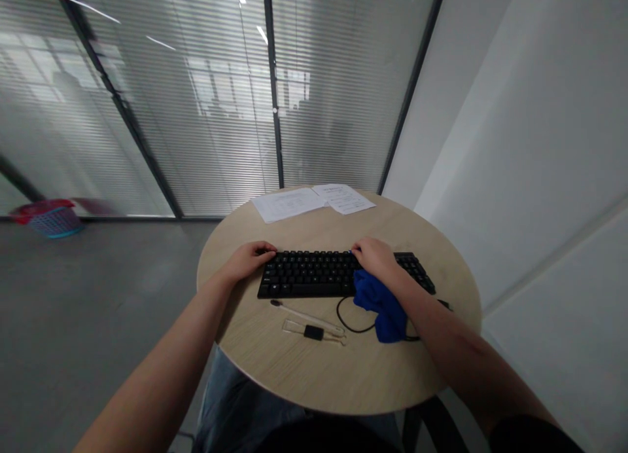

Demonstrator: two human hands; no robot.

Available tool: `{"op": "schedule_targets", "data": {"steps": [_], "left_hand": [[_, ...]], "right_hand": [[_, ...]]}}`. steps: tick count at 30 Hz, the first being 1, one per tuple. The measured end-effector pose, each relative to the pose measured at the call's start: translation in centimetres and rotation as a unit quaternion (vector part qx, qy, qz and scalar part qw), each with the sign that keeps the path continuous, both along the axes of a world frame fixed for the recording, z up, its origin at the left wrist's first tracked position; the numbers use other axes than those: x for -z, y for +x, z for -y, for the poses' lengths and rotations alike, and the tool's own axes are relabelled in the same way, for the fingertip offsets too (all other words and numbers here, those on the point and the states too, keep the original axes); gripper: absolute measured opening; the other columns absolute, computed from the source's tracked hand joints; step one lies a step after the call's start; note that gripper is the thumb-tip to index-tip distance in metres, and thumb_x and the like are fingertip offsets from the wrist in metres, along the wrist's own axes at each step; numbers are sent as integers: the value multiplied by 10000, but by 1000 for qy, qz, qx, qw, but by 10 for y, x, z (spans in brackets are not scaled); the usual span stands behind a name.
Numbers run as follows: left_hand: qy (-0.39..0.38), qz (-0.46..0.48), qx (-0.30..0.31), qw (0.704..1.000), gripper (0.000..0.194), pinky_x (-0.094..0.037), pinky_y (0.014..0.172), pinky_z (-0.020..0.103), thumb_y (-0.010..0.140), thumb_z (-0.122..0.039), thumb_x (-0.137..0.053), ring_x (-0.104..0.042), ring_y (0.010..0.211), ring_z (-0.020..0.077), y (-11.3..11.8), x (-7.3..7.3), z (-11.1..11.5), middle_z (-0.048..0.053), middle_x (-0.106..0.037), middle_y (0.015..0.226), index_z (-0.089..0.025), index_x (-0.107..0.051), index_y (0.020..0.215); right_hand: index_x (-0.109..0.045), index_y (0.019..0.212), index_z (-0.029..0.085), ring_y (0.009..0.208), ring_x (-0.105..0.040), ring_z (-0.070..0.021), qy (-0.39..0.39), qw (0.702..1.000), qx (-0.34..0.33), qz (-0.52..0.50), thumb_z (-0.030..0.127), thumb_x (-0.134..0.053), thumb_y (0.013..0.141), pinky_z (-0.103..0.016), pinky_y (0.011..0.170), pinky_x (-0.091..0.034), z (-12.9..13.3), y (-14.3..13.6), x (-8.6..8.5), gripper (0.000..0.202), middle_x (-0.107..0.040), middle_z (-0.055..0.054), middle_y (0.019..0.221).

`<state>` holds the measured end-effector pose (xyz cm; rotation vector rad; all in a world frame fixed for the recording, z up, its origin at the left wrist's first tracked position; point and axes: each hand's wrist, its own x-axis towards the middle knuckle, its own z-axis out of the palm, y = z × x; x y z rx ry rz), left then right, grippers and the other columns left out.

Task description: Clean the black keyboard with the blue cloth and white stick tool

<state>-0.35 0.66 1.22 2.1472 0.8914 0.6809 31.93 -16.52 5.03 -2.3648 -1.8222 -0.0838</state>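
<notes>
A black keyboard [314, 273] lies on the round wooden table [294, 374]. At its upper left corner, my left hand [251, 258] has its fingers closed together on the edge. My right hand [375, 255] is over the right part of the keyboard, its fingertips pinched near the top row; a small blue bit shows at them, and what they hold is too small to name. A blue cloth [383, 306] lies under my right wrist, partly over the keyboard's lower edge. In front of the keyboard are a thin brush [307, 316] and a clear tool with a black block [314, 333].
Two printed sheets of paper [289, 204] lie at the table's far edge. A black cable [350, 327] loops beside the cloth. Beyond stand a glass partition with blinds and a white wall at the right. A basket [56, 222] sits on the floor at far left.
</notes>
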Motion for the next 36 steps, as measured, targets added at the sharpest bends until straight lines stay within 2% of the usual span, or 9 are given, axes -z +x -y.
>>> {"op": "schedule_targets", "data": {"steps": [16, 30, 36], "left_hand": [[-4, 6, -4, 1000, 495, -508, 872, 394, 747, -624, -653, -690, 918, 286, 1, -1, 1, 74, -767, 961, -186, -747, 955], [-11, 6, 9, 1000, 470, -521, 874, 391, 771, -612, -640, -692, 937, 285, 1, 1, 0, 77, -767, 985, -195, -748, 958], [-13, 4, 8, 1000, 457, -525, 866, 387, 772, -599, -638, -694, 924, 276, 2, -1, 1, 69, -769, 964, -197, -752, 959]], "right_hand": [[-768, 1037, 227, 1029, -648, -186, -11, 999, -41, -13, 339, -547, 942, -247, 891, -454, 0, 7, -1, 266, -728, -63, 1084], [-769, 1016, 245, 1019, -657, -189, -37, 999, -25, 3, 333, -556, 935, -272, 916, -466, -2, 3, -6, 245, -734, -59, 1069], [-773, 1030, 239, 1067, -652, -186, -30, 999, -22, -29, 328, -548, 940, -267, 949, -463, -7, 5, -6, 258, -732, -58, 1106]]}}
